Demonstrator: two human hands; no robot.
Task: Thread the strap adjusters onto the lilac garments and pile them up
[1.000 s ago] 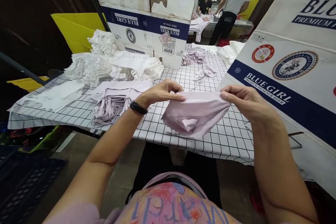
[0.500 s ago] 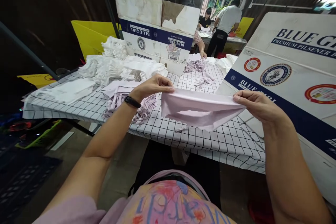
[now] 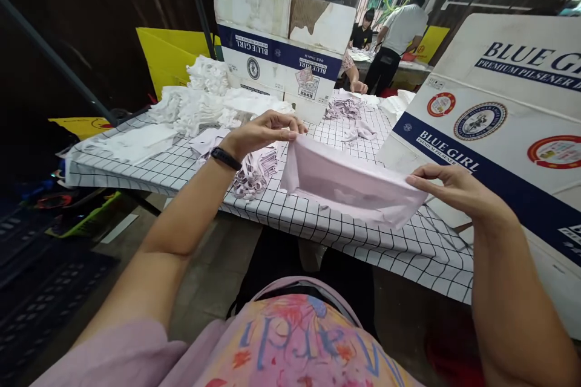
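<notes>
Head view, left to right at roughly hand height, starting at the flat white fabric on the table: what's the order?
Flat white fabric → black wristband → left hand → lilac cloth held between the hands → right hand.

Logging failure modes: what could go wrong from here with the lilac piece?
1. The lilac piece is pinched only near its ends by the left hand and right hand; either grip could slip.
2. The wristband appears close to the lilac pile, whose loose strips might snag on it.
3. The right hand overlaps the carton in view and might bump it; clearance is unclear.
</notes>
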